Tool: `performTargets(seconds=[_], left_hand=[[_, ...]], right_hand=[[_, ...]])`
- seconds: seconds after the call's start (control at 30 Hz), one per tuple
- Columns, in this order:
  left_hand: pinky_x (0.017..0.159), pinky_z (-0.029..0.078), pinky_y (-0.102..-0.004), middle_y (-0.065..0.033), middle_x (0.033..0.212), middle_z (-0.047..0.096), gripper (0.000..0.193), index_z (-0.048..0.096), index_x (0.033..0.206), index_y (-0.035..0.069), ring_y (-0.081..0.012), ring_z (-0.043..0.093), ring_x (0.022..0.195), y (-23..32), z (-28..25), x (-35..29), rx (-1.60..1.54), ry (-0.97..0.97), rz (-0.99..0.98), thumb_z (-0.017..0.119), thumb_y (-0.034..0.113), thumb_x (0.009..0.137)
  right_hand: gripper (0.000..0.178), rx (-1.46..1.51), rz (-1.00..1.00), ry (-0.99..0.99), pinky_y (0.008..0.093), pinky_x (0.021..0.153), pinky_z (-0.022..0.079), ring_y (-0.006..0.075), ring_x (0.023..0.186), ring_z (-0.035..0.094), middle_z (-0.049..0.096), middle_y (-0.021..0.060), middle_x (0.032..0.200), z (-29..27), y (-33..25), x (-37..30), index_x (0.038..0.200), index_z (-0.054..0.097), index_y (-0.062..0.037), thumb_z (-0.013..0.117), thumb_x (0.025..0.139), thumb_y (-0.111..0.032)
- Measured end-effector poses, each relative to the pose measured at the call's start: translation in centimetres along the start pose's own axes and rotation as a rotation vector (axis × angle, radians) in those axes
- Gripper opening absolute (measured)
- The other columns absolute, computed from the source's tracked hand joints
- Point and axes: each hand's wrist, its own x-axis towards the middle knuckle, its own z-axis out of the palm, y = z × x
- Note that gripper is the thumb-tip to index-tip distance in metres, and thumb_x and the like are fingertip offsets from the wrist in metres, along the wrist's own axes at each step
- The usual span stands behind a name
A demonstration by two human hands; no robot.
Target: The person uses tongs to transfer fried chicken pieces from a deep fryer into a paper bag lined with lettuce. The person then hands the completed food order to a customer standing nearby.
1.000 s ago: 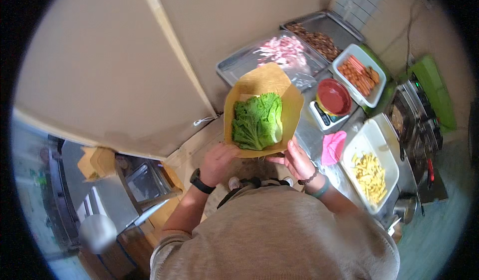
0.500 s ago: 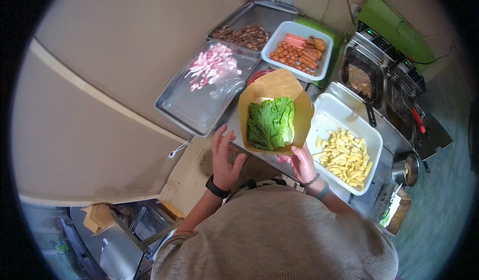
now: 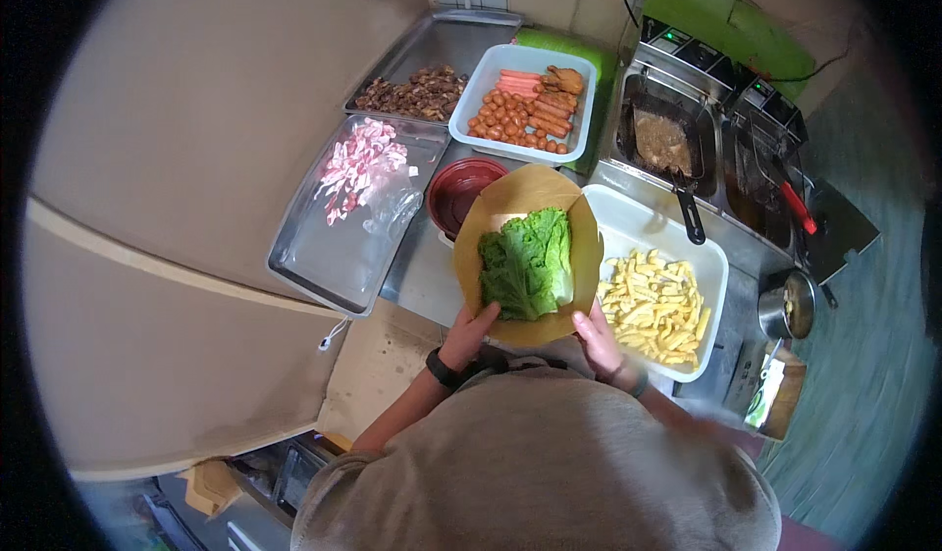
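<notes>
Between my hands is a brown paper food box (image 3: pixel 475 219) with its top flaps spread apart. Green lettuce leaves (image 3: pixel 527 262) lie inside it. My left hand (image 3: pixel 468 331) grips the box's near left edge, thumb over the rim beside the lettuce. On the near right side, my right hand (image 3: pixel 597 341) holds the wall with its thumb up against it; the other fingers are hidden beneath. The box is held over the front of the counter, overlapping a white tub of fries (image 3: pixel 716 286) to its right. Just beyond its left side sits a dark red bowl (image 3: pixel 461 190).
A metal tray (image 3: pixel 339 266) of raw sliced meat and a plastic bag lies left. Behind it is a tray of browned meat pieces (image 3: pixel 412 92). A pale tub (image 3: pixel 586 109) holds sausages and meatballs. Fryers (image 3: pixel 677 134) with basket handles stand right, near a metal pot (image 3: pixel 788 306).
My left hand has moved from open beside the box to gripping its left edge. The box sits slightly lower in view, and the red bowl shows more fully.
</notes>
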Motion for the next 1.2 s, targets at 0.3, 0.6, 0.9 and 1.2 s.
performTargets(seconds=[0.3,0.6,0.9,1.2], left_hand=[[0.089,0.037,-0.0307,-0.0085,0.114,0.048,0.04,0.035,0.122,-0.002,-0.0183,0.046,0.102,-0.6,-1.8,2.0,-0.112,-0.122,-0.058,0.045,0.014,0.087],[0.088,0.036,-0.0306,-0.0071,0.112,0.049,0.035,0.042,0.115,-0.002,-0.0182,0.047,0.101,-0.9,-3.9,2.6,0.255,-0.275,0.021,0.044,0.017,0.085],[0.086,0.037,-0.0275,-0.0062,0.11,0.049,0.035,0.039,0.118,-0.002,-0.0145,0.046,0.098,-1.5,-5.0,2.8,0.032,-0.295,-0.164,0.042,0.01,0.085],[0.087,0.036,-0.0265,-0.0046,0.109,0.05,0.033,0.04,0.118,-0.002,-0.0134,0.046,0.099,-3.5,-5.6,3.5,0.005,-0.331,-0.157,0.044,0.01,0.086]], right_hand=[[0.059,0.989,0.041,0.705,0.0385,0.084,0.048,0.032,0.097,0.055,0.053,0.0243,0.105,-12.0,-2.4,4.0,0.117,0.034,-0.0011,0.02,0.089,-0.051],[0.014,1.201,0.263,0.301,0.0185,0.034,0.025,0.0065,0.044,0.032,0.043,0.0041,0.067,-19.5,-5.0,10.2,0.085,0.042,0.0015,0.037,0.089,-0.011],[0.005,1.014,0.068,0.342,0.0181,0.036,0.027,0.0068,0.049,0.035,0.048,0.0071,0.076,-16.6,-1.6,10.1,0.09,0.039,-0.002,0.039,0.087,-0.006],[0.046,0.914,-0.024,0.639,0.021,0.041,0.039,0.0141,0.054,0.048,0.057,0.0169,0.092,-13.6,-3.2,8.8,0.104,0.043,0.001,0.032,0.091,-0.041]])
